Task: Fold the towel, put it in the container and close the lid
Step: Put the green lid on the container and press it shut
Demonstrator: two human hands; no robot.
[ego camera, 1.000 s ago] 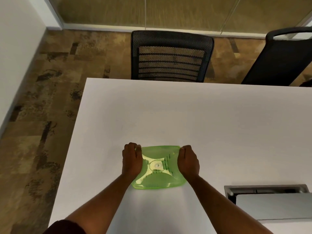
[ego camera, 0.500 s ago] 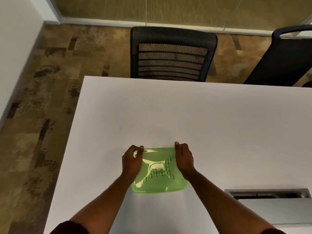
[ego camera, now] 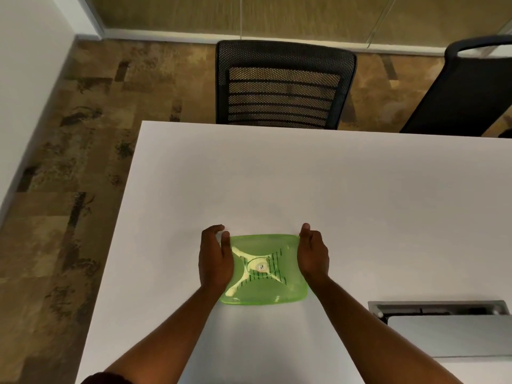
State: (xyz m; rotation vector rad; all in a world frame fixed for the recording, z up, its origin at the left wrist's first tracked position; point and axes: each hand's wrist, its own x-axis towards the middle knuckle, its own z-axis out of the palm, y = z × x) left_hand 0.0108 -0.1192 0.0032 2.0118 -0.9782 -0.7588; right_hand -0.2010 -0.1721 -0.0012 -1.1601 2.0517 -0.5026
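Note:
A translucent green container (ego camera: 300,293) sits on the white table (ego camera: 304,176) near the front, with its green lid (ego camera: 263,242) lying on top. Through the lid shows a pale towel (ego camera: 273,268) with dark stripes, folded inside. My left hand (ego camera: 214,259) lies along the container's left side, fingers stretched past the far left corner and thumb resting on the lid's edge. My right hand (ego camera: 313,254) stands just beside the right edge, fingers straight and pointing away from me. Neither hand is closed around anything.
A black mesh chair (ego camera: 285,87) stands at the table's far edge and a second dark chair (ego camera: 465,90) at the far right. A grey cable hatch (ego camera: 440,309) with an open flap is set into the table at the right front. Patterned carpet lies to the left.
My fingers were pinching the lid's far corners half a second ago; they have now straightened and both hands rest along the container's sides. The container stayed in place.

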